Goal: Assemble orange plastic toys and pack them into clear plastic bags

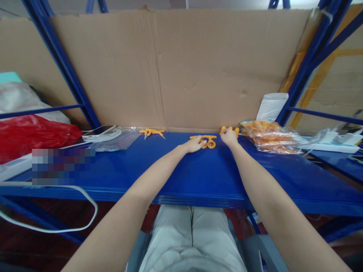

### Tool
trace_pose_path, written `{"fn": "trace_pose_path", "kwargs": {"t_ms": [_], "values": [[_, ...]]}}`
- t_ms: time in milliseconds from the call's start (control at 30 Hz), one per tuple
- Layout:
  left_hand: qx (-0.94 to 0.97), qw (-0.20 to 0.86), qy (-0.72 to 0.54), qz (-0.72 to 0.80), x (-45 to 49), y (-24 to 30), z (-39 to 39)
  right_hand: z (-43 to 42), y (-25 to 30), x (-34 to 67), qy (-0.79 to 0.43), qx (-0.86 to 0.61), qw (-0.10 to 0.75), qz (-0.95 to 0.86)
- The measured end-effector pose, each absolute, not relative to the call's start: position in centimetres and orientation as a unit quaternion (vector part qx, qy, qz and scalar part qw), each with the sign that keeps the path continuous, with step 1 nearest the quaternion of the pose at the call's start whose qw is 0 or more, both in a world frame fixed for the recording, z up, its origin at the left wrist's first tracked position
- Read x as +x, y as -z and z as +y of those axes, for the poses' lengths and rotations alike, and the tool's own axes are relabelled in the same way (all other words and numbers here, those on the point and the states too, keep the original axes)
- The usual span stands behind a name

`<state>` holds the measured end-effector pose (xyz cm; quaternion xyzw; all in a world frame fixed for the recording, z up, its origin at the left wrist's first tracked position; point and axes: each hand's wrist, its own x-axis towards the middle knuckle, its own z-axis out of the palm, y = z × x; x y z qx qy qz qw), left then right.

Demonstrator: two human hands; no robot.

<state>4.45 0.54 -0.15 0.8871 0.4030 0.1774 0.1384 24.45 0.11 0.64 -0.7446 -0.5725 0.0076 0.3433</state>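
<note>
Both my arms reach far over a blue metal shelf (181, 177). My left hand (194, 144) rests with curled fingers on an orange plastic part (209, 141) lying on the shelf. My right hand (228, 136) is closed on another orange plastic part (230, 129) close to the cardboard back wall. A third group of orange parts (152, 132) lies apart to the left, untouched.
A clear bag of orange parts (269, 136) lies right of my right hand, with a white pouch (272, 106) behind it. A white cable (103, 135), clear plastic bag (119, 140) and red bag (31, 134) lie left. Cardboard (181, 71) backs the shelf.
</note>
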Motion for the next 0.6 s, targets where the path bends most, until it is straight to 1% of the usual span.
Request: {"fn": "trace_pose_path", "kwargs": {"t_ms": [133,200,300,467,600], "values": [[0.872,0.126,-0.220,0.419,3.1,-0.5,1.3,-0.1,0.6,26.8,0.022,-0.786,0.355,-0.506],[0.849,0.087,-0.243,0.462,1.7,-1.2,2.1,-0.2,1.1,27.5,-0.007,-0.808,0.340,-0.481],[0.805,0.016,-0.242,0.542,-1.4,-2.3,3.5,0.0,1.4,27.8,-0.033,-0.827,0.303,-0.473],[0.733,-0.062,-0.180,0.653,-7.9,-3.2,4.9,0.4,1.3,27.7,-0.020,-0.829,0.259,-0.495],[0.721,-0.084,-0.114,0.679,-12.0,-3.1,5.5,0.7,1.2,28.1,-0.031,-0.832,0.236,-0.500]]}}
